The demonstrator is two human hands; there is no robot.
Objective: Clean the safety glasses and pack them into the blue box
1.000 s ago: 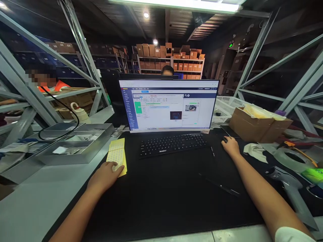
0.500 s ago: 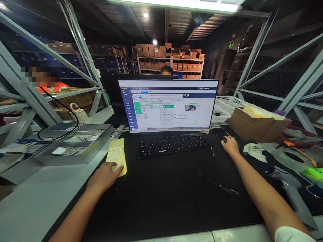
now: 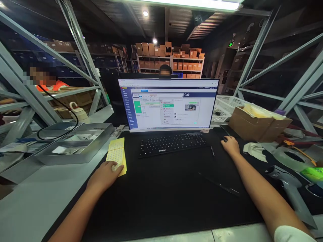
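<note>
Left hand (image 3: 104,175) pins yellow sheet (image 3: 116,154), seemingly lengthwise away.

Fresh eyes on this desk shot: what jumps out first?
The lit monitor fills the centre, with a black keyboard just before it on the dark mat. The left hand rests on a yellow sheet at the mat's left edge; the right hand covers a mouse right of the keyboard.

Printed in white on the front edge of the flat black keyboard (image 3: 174,144): a brand name, seemingly "Bosston". On the wide lit monitor screen (image 3: 168,104), rows of interface text, too small to read. Likewise illegible on the yellow sticker sheet (image 3: 116,155).
</note>
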